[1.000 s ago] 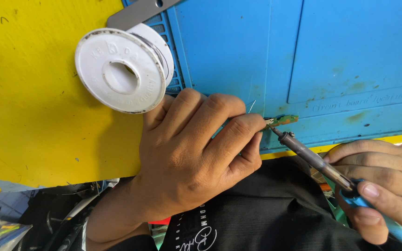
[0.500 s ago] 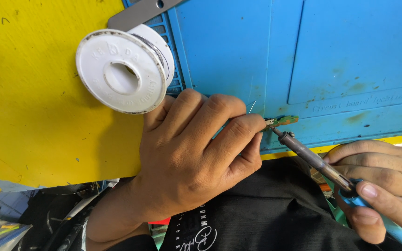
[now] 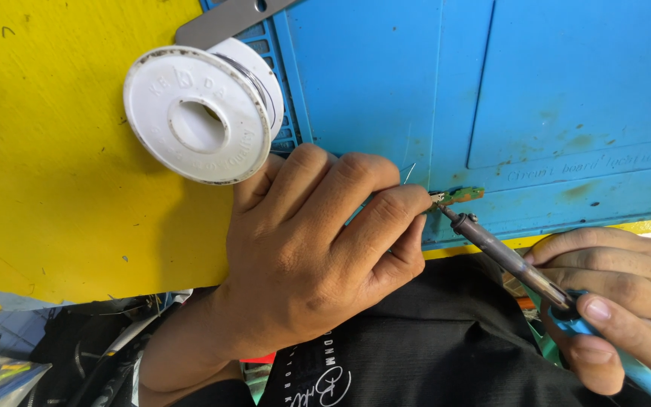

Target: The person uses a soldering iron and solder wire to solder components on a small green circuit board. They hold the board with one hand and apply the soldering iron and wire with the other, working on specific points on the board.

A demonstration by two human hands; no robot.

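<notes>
Left hand (image 3: 318,256) knuckles up, fingers pinching small green board (image 3: 461,196) on blue mat (image 3: 386,90) | right hand (image 3: 619,301) fingers gripping soldering iron (image 3: 502,252), tip touching board

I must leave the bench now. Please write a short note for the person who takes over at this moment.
Left hand: fingertips pinch the small green circuit board at the near edge of the blue mat; a thin wire sticks up by the fingers.
Right hand: holds the soldering iron by its blue handle, tip at the board's left end.
White solder spool lies beside the left hand, on the yellow table.
Done or left: the joint is too small to judge.
</notes>
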